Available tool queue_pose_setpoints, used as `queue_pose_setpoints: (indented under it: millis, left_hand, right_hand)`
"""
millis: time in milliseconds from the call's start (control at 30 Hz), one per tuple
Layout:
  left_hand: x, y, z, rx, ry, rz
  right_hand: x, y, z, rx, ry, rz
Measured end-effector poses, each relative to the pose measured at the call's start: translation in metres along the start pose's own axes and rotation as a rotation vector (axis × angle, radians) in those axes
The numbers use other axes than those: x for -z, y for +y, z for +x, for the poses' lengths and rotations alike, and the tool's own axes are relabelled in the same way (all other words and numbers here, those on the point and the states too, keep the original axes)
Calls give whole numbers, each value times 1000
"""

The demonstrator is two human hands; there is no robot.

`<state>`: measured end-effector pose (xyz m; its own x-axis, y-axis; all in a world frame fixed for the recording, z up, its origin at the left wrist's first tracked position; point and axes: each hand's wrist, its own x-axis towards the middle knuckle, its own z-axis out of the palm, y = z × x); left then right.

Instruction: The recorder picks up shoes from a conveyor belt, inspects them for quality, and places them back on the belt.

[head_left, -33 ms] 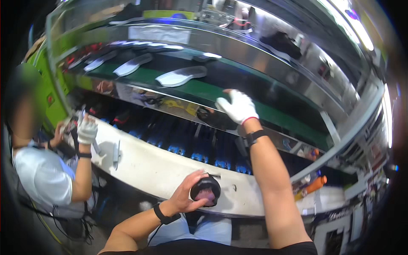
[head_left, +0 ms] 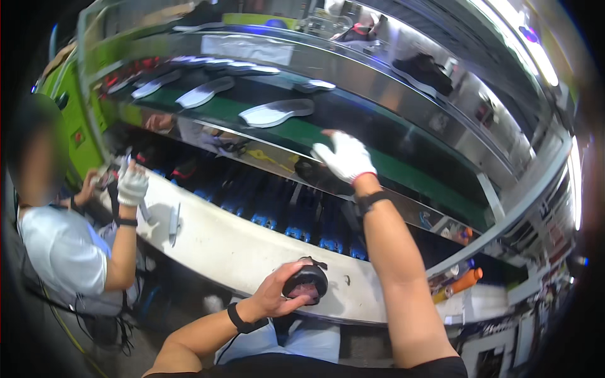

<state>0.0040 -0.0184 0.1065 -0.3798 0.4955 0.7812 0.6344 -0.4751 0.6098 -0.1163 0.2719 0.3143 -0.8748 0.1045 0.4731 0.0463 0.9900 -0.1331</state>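
Note:
My bare left hand [head_left: 280,288] is closed around a black shoe upper [head_left: 312,272] just above the front edge of the white worktop. Something pinkish shows at the upper's near end; the rest is foreshortened. My right hand [head_left: 346,155], in a white glove with a red cuff, stretches over the green conveyor belt [head_left: 378,165]. Its thumb stands apart from the fingers and nothing shows in it. Nearest to that hand, a white shoe sole [head_left: 276,113] lies on the belt, a short way to its left, untouched.
Several more soles, such as one white sole [head_left: 205,92], lie farther left on the belt. Under it runs a row of blue-lit slots [head_left: 296,228]. An orange bottle [head_left: 467,280] lies right of the white worktop [head_left: 214,246]. A co-worker [head_left: 69,252] works at left; a black shoe [head_left: 422,70] sits on the upper shelf.
My gloved right hand has moved slightly left toward the nearest sole. The scene has shifted a little in the view. My left hand still grips the upper.

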Motion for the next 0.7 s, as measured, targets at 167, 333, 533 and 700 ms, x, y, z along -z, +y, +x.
queue_pose_setpoints:
  millis: [167,333,533,700]
  left_hand:
    - [-7,30,6,30,-83,94]
    - [-18,43,10,-3,-210,165]
    - [-7,62,30,-82,-256,301]
    - [9,76,27,-92,-284,586]
  right_hand:
    - [-44,-89,60,205,-26,86]
    - [-38,-99,73,59,-227,108]
    - [-13,-42,-9,133,49,173]
    - [56,4,-179,429,554,272]
